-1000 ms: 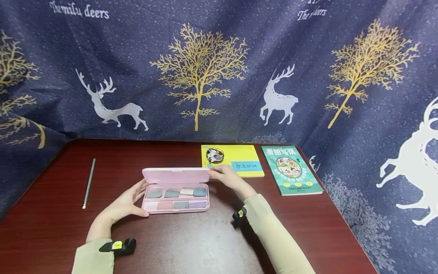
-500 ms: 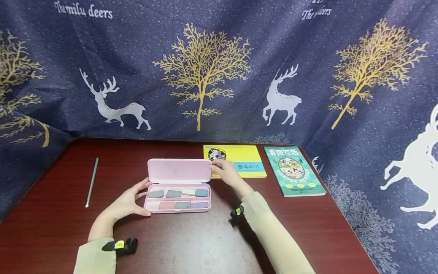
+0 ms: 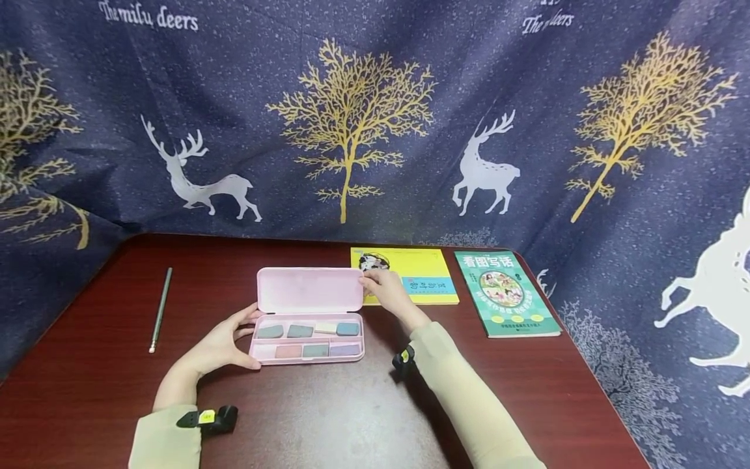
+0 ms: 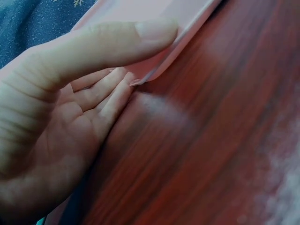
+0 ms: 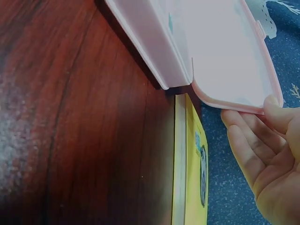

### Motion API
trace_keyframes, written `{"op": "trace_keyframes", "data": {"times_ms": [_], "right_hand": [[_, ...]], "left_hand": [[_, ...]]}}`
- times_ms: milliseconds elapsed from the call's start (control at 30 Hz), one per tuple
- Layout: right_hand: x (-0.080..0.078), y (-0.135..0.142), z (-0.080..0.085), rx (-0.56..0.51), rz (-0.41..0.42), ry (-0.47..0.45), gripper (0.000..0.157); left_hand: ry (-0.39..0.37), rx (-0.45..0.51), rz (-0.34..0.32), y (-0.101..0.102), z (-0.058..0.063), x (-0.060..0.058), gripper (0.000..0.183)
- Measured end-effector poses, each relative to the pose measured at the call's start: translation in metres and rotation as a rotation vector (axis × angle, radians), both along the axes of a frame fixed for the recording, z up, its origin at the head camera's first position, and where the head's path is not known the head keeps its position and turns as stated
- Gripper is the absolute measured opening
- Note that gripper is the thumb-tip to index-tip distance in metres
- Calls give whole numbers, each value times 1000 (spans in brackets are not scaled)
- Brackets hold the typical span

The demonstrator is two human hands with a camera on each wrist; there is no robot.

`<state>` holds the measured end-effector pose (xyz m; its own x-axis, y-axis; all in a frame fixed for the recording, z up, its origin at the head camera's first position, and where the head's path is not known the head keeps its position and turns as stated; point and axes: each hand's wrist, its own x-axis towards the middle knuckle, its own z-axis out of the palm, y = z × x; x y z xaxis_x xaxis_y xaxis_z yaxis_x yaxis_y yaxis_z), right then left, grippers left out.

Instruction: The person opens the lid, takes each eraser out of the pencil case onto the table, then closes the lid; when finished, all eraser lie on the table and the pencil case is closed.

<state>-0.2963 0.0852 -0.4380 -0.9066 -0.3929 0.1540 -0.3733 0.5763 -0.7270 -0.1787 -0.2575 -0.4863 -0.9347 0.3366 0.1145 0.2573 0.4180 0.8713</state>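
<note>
A pink plastic pencil case (image 3: 310,360) lies on the table with its lid (image 3: 310,290) raised and tilted back. Inside, two rows hold several small eraser-like blocks (image 3: 300,331), grey-green, white, blue, pink and purple. My left hand (image 3: 218,346) holds the case's left end, thumb at the front corner and fingers toward the back. In the left wrist view that thumb (image 4: 117,43) lies over the pink edge. My right hand (image 3: 388,294) pinches the lid's right edge; in the right wrist view the thumb is on its inner face and the fingers (image 5: 248,140) behind.
A yellow book (image 3: 430,260) lies behind the right hand, close to the case. Right of it is a green book (image 3: 510,303). A pencil (image 3: 161,309) rests on the left part of the dark red table (image 3: 328,417). A patterned blue cloth (image 3: 234,130) hangs behind.
The lid has swung further up and back, with my right hand keeping its pinch on the edge. My left hand stays at the case's left end. The whole view has shifted slightly.
</note>
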Motion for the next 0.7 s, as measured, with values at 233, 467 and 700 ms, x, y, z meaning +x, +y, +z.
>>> {"op": "trace_keyframes", "data": {"times_ms": [233, 467, 700], "right_hand": [[-4, -3, 1, 28, -20, 5, 23], [-3, -2, 0, -8, -36, 3, 26], [-1, 2, 1, -61, -75, 29, 25]], "left_hand": [[-14, 7, 9, 1, -1, -1, 115], [-28, 7, 4, 1, 0, -1, 115], [-38, -7, 16, 1, 0, -1, 117]]}}
